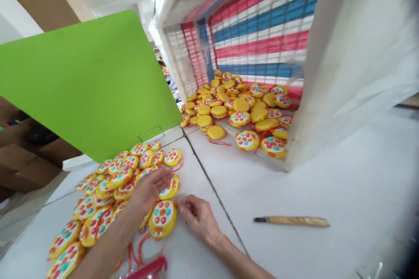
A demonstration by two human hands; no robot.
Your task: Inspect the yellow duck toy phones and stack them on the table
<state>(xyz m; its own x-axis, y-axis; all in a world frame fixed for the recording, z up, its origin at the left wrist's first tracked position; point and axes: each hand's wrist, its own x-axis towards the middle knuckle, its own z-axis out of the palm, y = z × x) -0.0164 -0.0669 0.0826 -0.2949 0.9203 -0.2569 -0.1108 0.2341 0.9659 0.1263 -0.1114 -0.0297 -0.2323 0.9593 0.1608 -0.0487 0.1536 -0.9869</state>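
Observation:
My left hand [149, 192] reaches over a pile of yellow animal-shaped toys [121, 176] with white faces and coloured round buttons. Its fingers are stretched out near a toy with eyes [170, 188], and no toy shows in its grip. My right hand [200, 219] rests low over the white table, fingers curled in, with nothing seen between them. Just left of it lies another button toy [163, 219], face up. Red cords [140, 248] trail from the toys by my left forearm.
A white-framed crate [288, 157] with striped lining lies on its side, holding many more yellow toys [240, 104]. A green board [91, 87] stands behind the pile. A wooden-handled tool [294, 221] lies at right. A pink-edged clear item [149, 269] is at the bottom edge.

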